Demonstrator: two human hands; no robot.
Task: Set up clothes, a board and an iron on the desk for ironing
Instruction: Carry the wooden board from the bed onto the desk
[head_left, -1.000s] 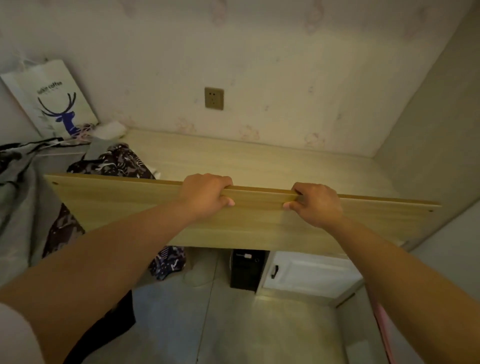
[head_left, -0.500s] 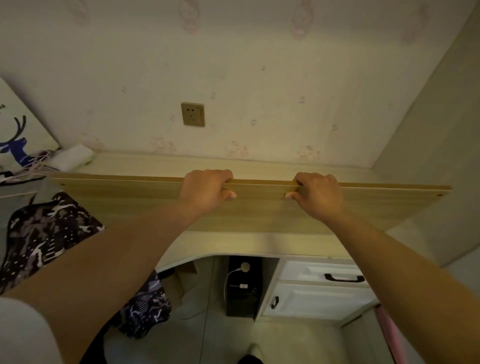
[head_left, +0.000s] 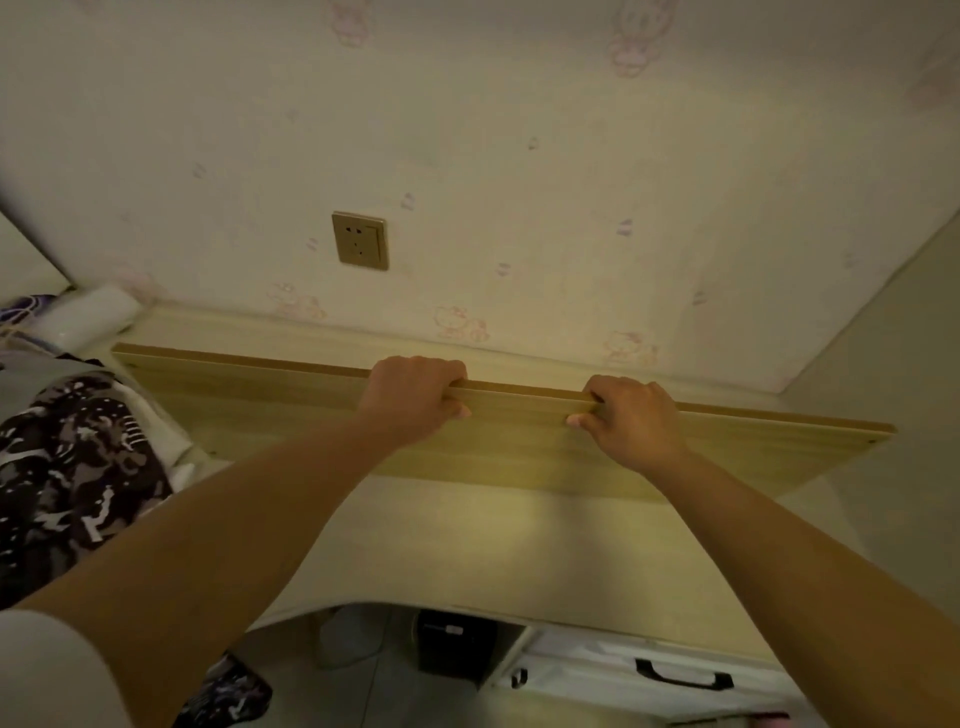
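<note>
Desk (head_left: 467, 551) behind board (head_left: 270, 400) (lower edge hidden)

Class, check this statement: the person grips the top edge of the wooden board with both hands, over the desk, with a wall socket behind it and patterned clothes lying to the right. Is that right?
One detail is wrong. The head view shows the patterned clothes lying to the left, not the right. The rest stands: left hand and right hand grip the top edge of the wooden board over the desk, wall socket behind.

A home bedroom or study nook. Cartoon-cat wallpaper (head_left: 460, 322) covers the wall above a built-in wooden desk (head_left: 493, 551). A wall socket (head_left: 360, 240) and white drawers (head_left: 649, 675) complete it.
</note>
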